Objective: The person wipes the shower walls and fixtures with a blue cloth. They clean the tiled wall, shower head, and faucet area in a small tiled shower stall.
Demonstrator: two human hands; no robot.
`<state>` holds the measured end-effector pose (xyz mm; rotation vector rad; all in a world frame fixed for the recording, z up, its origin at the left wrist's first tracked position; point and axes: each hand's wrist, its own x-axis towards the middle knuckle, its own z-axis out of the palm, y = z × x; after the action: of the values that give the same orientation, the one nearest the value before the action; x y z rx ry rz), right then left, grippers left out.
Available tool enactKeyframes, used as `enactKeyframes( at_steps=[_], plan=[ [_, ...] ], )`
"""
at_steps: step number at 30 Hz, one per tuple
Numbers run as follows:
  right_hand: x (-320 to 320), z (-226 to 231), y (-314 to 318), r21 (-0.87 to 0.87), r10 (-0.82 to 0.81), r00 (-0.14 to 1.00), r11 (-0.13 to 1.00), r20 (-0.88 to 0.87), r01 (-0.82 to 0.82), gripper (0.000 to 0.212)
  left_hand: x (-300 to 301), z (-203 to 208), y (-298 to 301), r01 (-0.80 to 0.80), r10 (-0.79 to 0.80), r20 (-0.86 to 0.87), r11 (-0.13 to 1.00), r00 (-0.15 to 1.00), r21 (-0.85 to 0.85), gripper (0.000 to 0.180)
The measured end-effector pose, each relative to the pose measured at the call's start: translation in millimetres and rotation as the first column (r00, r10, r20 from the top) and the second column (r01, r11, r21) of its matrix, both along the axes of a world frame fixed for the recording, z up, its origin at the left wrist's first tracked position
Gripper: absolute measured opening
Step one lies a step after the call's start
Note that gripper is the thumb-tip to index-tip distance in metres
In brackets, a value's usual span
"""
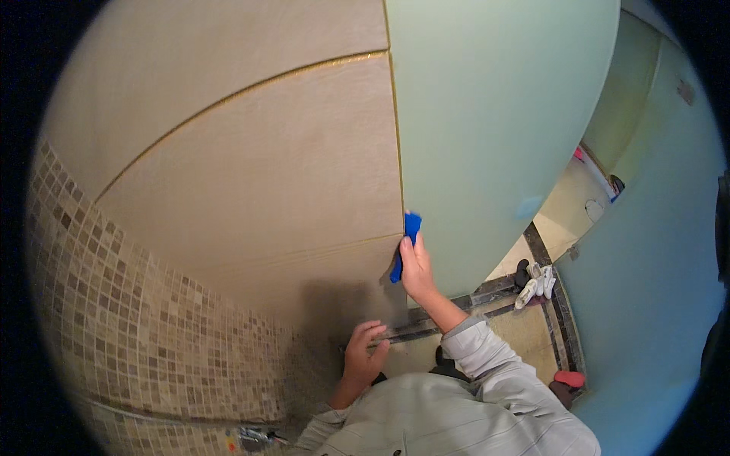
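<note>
My right hand (415, 266) is closed round a flat blue piece (412, 225), which sticks out above and below the fingers. Its exact kind I cannot make out. The piece lies against the vertical gold-coloured seam (398, 137) between a beige wall panel (289, 152) and a pale green surface (494, 114). Lower and to the left, my left hand (366, 352) holds nothing, its fingers parted and slightly bent in front of the beige panel's shaded lower part.
Brown mosaic tiles (152, 304) cover the wall at left. Small items (255, 437) lie by its lower edge. White shoes (537, 285) stand on the floor at right, with a red shoe-like item (569, 378) nearer. A pale blue-green wall (646, 266) rises at far right.
</note>
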<state>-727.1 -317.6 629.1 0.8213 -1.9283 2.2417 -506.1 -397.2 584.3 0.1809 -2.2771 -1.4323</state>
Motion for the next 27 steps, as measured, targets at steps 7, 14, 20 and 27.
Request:
enactKeyframes(
  at_steps=[7,14,20,27],
  plan=[
    [7.0,-2.1,12.6,-0.068,0.174,0.96,0.984,0.221,-0.163,0.056,1.7,6.8,16.0,-0.032,0.032,0.096,0.999,0.995,-0.006,0.03],
    [1.3,75.4,-0.1,0.035,0.061,0.962,0.998,-0.266,-0.054,0.062,8.0,-4.5,13.4,-0.056,0.058,0.058,0.998,0.997,-0.033,0.03],
    [17.8,-79.3,0.6,0.334,-0.096,0.982,0.931,-0.16,0.146,0.053,11.3,-1.6,5.4,-0.104,0.096,0.063,0.984,0.993,0.145,0.029],
    [16.8,-34.6,21.2,0.192,-0.131,0.977,0.977,0.169,0.098,0.034,12.5,-6.3,-6.3,-0.096,0.092,0.057,0.994,0.994,0.062,0.028]
  ],
)
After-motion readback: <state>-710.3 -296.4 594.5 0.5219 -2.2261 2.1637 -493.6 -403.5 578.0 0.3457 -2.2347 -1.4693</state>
